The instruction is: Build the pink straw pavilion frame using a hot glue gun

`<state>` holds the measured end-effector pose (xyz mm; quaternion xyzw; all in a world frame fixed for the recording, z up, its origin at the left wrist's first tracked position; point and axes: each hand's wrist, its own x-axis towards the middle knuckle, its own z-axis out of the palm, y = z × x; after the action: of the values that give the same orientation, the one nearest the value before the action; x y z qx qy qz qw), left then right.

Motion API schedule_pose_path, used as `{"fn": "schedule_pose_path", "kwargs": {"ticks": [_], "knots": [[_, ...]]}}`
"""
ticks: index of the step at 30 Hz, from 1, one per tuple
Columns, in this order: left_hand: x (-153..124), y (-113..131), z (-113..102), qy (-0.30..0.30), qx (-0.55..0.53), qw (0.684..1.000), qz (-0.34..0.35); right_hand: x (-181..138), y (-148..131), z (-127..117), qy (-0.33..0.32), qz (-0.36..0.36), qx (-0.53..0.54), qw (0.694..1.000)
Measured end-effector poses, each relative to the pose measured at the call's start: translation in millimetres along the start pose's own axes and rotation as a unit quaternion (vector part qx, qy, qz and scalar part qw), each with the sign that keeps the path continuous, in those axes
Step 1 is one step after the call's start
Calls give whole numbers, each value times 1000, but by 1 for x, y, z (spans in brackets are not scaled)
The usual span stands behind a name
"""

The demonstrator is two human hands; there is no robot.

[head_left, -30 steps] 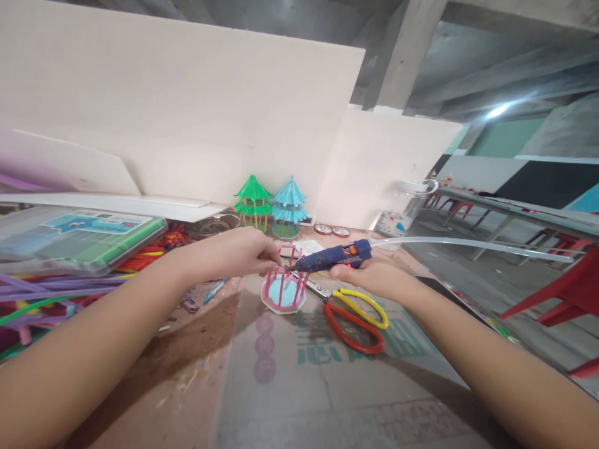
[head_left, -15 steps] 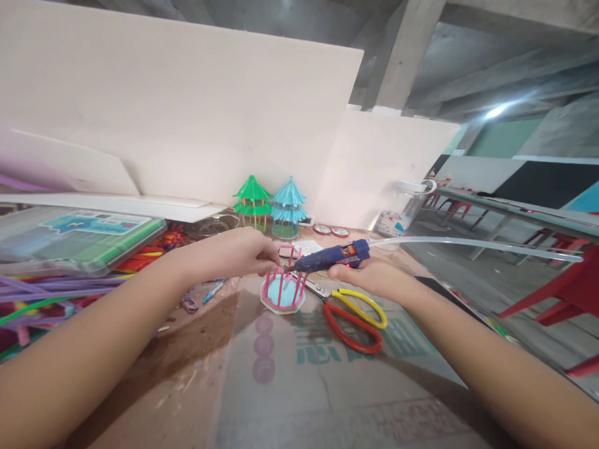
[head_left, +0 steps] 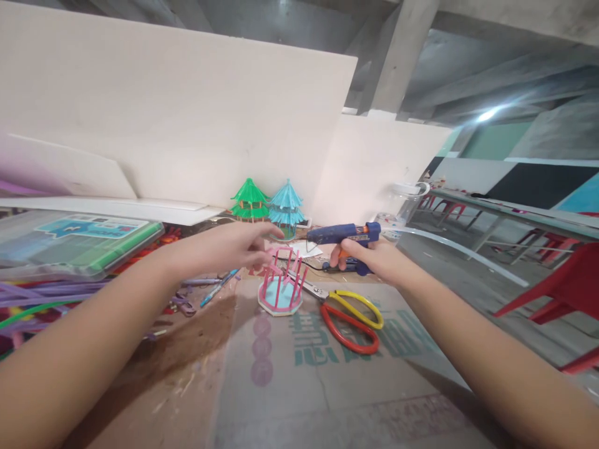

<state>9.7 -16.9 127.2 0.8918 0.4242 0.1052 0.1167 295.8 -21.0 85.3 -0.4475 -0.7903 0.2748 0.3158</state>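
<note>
My right hand [head_left: 377, 257] grips a blue hot glue gun [head_left: 334, 234] by its handle, with a long clear glue stick [head_left: 444, 240] trailing from its back. The nozzle points left, held above a small pink model [head_left: 277, 290] with upright posts on a light-blue many-sided base. My left hand [head_left: 236, 251] hovers just left of the posts, thumb and forefinger apart, close to the model's upper pink strips; whether it touches them I cannot tell. Scissors [head_left: 353, 342] with one red and one yellow handle lie right of the model, blades behind it.
Behind stand a green pagoda model [head_left: 250, 198] and a blue one [head_left: 287, 202]. A clear plastic case [head_left: 100, 246] and purple strips [head_left: 56, 293] lie at left. A clear jug [head_left: 405, 202] stands back right. A printed board [head_left: 299, 399] covers the table front.
The glue gun has lifted up and right, away from the pink model. My left hand's fingers have spread and drawn back from the posts.
</note>
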Motion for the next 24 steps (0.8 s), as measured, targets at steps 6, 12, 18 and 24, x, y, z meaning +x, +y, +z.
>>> {"fn": "schedule_pose_path", "kwargs": {"ticks": [6, 12, 18, 24], "knots": [[-4, -9, -16, 90, -53, 994, -23, 33, 20, -14, 74, 87, -41, 993], [-3, 0, -14, 92, 1, 996, -17, 79, 50, -9, 83, 121, -120, 982], [-4, 0, -15, 98, 32, 995, 7, 90, 83, 9, 79, 194, -188, 960], [-3, -3, -13, 82, 23, 996, 19, 84, 83, 10, 48, 206, -287, 934]]}}
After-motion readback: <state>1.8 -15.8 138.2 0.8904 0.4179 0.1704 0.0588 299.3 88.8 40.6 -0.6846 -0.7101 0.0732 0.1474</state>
